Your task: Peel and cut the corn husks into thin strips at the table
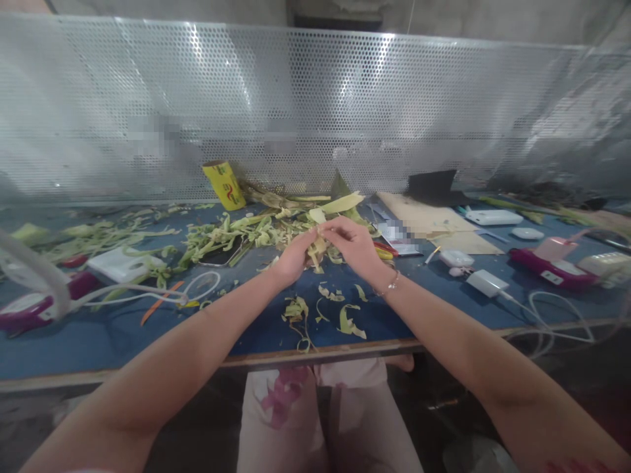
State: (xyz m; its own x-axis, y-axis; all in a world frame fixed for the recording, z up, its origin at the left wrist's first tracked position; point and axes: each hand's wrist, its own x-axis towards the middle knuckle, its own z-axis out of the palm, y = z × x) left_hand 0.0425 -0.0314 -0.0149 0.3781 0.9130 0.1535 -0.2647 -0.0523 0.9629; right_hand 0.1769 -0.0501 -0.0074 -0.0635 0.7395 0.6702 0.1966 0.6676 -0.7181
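Observation:
My left hand [294, 257] and my right hand [353, 244] meet over the middle of the blue table, fingers pinched together. Between them is a pale yellow-green leaf piece [318, 249], partly hidden by the fingers. Just beyond the hands lies a heap of curled green leaf strips [266, 230], with a long pale stalk piece [345, 202] on top. Nearer to me, loose scraps [351, 323] and a small clump of peelings [296, 309] lie on the table [266, 328].
A yellow cardboard tube [224, 185] stands tilted at the back before a perforated metal screen [315, 98]. To the left are a purple power strip [29, 314] and white cables. Cardboard [428, 217], a white charger [487, 284] and another purple power strip [552, 270] lie right.

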